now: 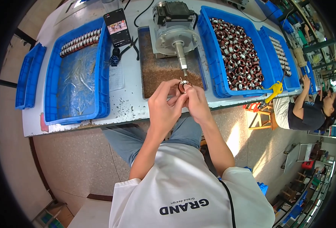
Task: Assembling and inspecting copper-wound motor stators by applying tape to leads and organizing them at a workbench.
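A small ring-shaped coil (182,88), wound with reddish-brown copper wire, is pinched between my two hands. Its left side is held by the fingertips of my left hand (163,107), and the thumb and fingers of my right hand (198,105) close on it from the right. My fingers cover part of the ring. Just beyond it, the thin metal tip of a motor spindle (181,57) points toward me; I cannot tell whether coil and tip touch. The motor (175,17), with a clear round guard (164,41), stands over a shallow tray (147,72) strewn with brown debris.
On the right, a blue bin (213,78) holds a heap of similar coils; another blue bin (265,41) has coils in rows. A blue bin (102,72) on the left holds two coil rows. Pliers (132,47), a phone (118,30) and a watch (115,57) lie between. A person (308,114) sits at right.
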{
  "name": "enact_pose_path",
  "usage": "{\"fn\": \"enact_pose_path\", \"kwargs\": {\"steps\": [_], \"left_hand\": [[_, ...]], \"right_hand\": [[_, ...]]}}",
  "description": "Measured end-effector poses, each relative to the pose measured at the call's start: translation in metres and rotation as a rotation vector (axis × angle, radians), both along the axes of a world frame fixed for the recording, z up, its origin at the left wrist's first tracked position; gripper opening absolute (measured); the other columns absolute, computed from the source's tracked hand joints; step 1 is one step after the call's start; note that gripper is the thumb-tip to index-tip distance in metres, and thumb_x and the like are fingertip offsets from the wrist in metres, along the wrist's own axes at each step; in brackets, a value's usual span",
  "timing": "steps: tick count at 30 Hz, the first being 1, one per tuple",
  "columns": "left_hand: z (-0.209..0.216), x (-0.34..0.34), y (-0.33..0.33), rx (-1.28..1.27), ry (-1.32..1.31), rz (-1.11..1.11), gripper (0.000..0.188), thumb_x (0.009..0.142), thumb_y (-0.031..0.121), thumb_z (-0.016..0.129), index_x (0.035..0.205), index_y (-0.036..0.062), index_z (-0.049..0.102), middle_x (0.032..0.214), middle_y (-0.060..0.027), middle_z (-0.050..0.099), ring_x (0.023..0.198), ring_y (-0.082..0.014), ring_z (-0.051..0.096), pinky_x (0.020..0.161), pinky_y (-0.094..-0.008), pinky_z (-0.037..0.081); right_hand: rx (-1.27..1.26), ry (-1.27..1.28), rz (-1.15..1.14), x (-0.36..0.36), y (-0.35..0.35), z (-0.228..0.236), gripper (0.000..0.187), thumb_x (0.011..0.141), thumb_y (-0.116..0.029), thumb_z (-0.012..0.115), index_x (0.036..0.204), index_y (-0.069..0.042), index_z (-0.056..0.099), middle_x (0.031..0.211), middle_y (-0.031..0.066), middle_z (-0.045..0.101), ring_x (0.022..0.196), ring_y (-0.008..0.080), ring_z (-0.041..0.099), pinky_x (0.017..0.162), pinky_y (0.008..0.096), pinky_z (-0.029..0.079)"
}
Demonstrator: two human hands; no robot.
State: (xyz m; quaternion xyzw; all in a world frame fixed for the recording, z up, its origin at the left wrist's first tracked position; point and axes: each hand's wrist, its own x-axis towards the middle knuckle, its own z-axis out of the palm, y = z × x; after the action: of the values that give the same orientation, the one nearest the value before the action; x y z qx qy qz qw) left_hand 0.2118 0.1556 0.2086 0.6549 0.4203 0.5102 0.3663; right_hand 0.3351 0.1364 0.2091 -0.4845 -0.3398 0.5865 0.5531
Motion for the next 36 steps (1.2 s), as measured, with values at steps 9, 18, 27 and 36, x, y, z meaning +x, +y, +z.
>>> {"fn": "enact_pose_path", "kwargs": {"steps": [9,18,27,36], "left_hand": [[-0.002,0.004,0.002,0.005,0.009,0.045,0.039,0.072,-0.009,0.076,0.110,0.0012,0.070,0.086,-0.0073,0.067,0.069,-0.0160,0.060,0.065,-0.0278,0.051],[-0.004,0.014,0.005,0.076,0.058,0.129,0.037,0.072,-0.005,0.078,0.108,0.0015,0.071,0.083,-0.0065,0.067,0.065,-0.0154,0.058,0.060,-0.0275,0.049],[-0.002,0.017,0.003,0.132,0.117,0.188,0.035,0.072,-0.001,0.081,0.106,0.0012,0.072,0.080,-0.0054,0.067,0.061,-0.0151,0.057,0.056,-0.0273,0.047],[0.002,0.011,0.004,0.091,0.129,0.152,0.033,0.072,-0.002,0.081,0.104,0.0009,0.073,0.080,-0.0058,0.067,0.061,-0.0149,0.057,0.056,-0.0272,0.048]], "right_hand": [[-0.019,-0.017,0.011,0.004,0.008,-0.003,0.029,0.101,-0.015,0.043,0.084,-0.001,0.062,0.080,0.0056,0.064,0.067,0.0104,0.054,0.058,0.0213,0.047],[-0.029,0.031,0.078,0.016,0.017,-0.004,0.030,0.101,-0.014,0.042,0.084,0.000,0.062,0.077,0.0068,0.064,0.064,0.0106,0.054,0.056,0.0210,0.047],[-0.063,0.040,0.172,0.022,0.017,0.008,0.028,0.100,-0.013,0.038,0.082,-0.005,0.058,0.080,0.0073,0.062,0.068,0.0131,0.057,0.056,0.0214,0.044],[-0.071,0.085,0.103,0.016,0.014,0.007,0.029,0.102,-0.015,0.041,0.087,-0.001,0.062,0.080,0.0109,0.068,0.067,0.0137,0.062,0.057,0.0233,0.052]]}}
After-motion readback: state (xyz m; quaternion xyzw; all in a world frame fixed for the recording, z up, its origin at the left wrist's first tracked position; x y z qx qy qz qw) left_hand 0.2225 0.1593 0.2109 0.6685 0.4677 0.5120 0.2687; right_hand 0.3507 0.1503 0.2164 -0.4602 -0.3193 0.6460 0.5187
